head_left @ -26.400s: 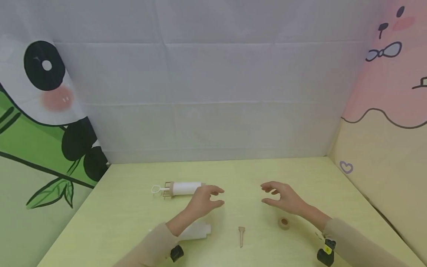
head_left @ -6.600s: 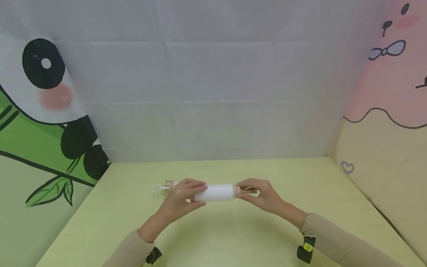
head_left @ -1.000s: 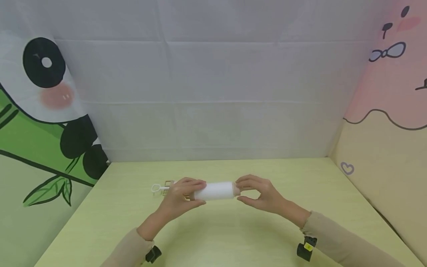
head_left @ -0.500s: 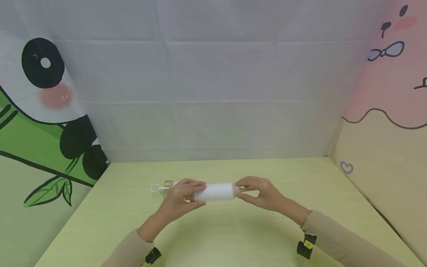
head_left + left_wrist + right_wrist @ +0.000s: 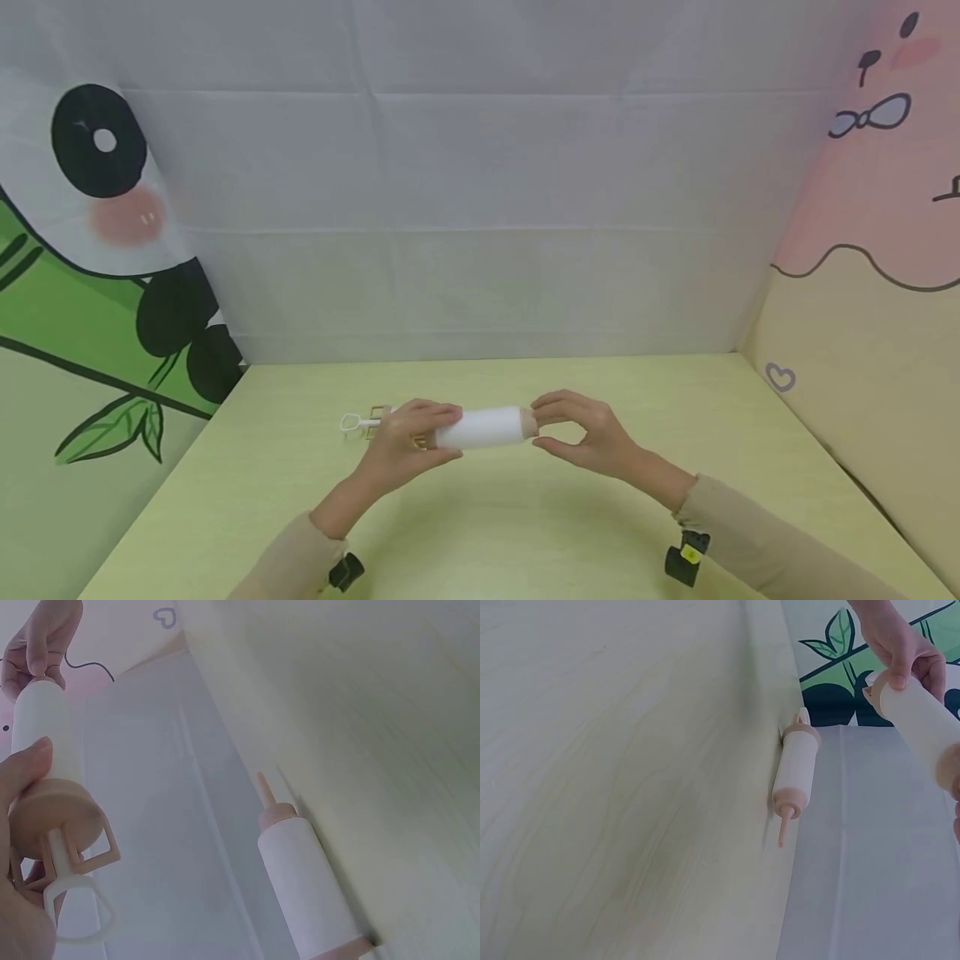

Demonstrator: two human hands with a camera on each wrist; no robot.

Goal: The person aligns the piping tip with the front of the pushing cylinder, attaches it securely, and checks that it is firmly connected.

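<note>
My left hand (image 5: 405,433) grips the rear of a white syringe (image 5: 487,427) with beige ends, held level over the table. In the left wrist view its beige collar (image 5: 56,817), side grips and white ring handle (image 5: 75,939) face the camera. My right hand (image 5: 588,429) pinches the beige nozzle cap (image 5: 529,422) at the other end with thumb and fingertips; the nozzle is hidden by the fingers. A second, similar syringe (image 5: 795,765) lies on the table behind my left hand, its pointed nozzle (image 5: 266,790) visible in the left wrist view.
The pale yellow table (image 5: 510,533) runs back to a white cloth backdrop (image 5: 480,208). Printed cartoon panels stand at left and right. A small black camera sits on each wrist.
Since the earliest frame, the loose barrel, nozzle and round cap have left the table and are joined in my hands. Over the last second my right fingers shift slightly at the cap.
</note>
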